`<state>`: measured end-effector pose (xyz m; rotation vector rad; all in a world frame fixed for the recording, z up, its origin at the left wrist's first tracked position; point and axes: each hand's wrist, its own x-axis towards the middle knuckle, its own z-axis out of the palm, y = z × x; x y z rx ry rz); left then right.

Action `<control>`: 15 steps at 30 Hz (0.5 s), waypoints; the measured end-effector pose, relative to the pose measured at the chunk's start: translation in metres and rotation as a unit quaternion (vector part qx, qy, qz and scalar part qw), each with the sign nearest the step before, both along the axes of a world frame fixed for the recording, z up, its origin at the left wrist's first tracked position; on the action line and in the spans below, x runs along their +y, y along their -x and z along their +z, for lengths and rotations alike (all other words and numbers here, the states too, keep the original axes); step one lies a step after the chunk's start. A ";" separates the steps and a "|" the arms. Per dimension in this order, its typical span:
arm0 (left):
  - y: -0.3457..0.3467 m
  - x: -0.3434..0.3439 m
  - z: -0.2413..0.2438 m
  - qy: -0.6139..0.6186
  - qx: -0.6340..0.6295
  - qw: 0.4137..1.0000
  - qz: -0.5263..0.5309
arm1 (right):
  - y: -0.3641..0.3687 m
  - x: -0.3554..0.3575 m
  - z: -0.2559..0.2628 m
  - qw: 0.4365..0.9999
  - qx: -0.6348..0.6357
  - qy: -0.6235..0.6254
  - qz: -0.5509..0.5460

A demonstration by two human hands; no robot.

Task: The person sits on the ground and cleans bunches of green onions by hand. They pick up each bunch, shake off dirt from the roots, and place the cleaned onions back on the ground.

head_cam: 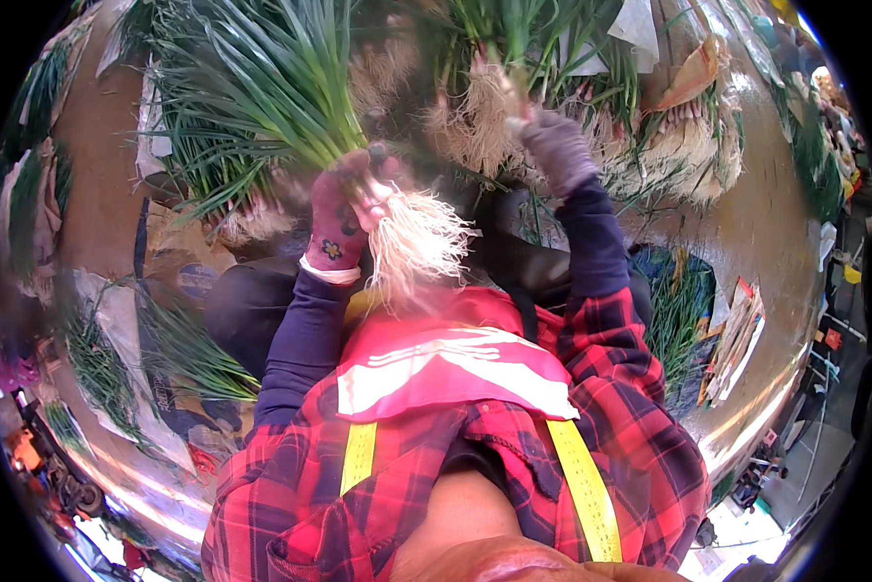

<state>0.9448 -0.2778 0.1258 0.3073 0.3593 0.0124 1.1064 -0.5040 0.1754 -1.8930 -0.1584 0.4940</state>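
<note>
My left hand (345, 207), in a pink glove with a flower print, is closed around a thick bunch of green garlic or scallions (312, 94). The leaves fan up and left. Its pale bulbs and stringy roots (421, 233) hang out on the right side of my fist, over my lap. My right hand (561, 151), in a greyish-purple glove, is at the root end of another pile of the same plants (479, 116). Its fingertips meet a pinkish-white stem end, but blur hides whether they grip it.
More rooted bundles (690, 145) lie at the right, and another pile (246, 211) lies left of my left hand. Loose green leaves (195, 342) rest on brown sacking (181, 240) beside my knee. Flattened cardboard (734, 342) and a leaf heap (672, 313) sit at my right.
</note>
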 end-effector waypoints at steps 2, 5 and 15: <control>0.004 -0.007 0.006 -0.183 0.068 0.980 0.047 | 0.020 0.012 -0.021 0.998 -0.047 -0.014 0.025; -0.007 -0.015 0.045 -0.166 0.062 0.984 -0.019 | 0.043 0.038 -0.007 0.975 -0.190 0.059 0.099; -0.024 -0.017 0.016 -0.250 0.073 0.960 -0.105 | 0.058 0.062 -0.007 0.846 -0.281 0.247 0.381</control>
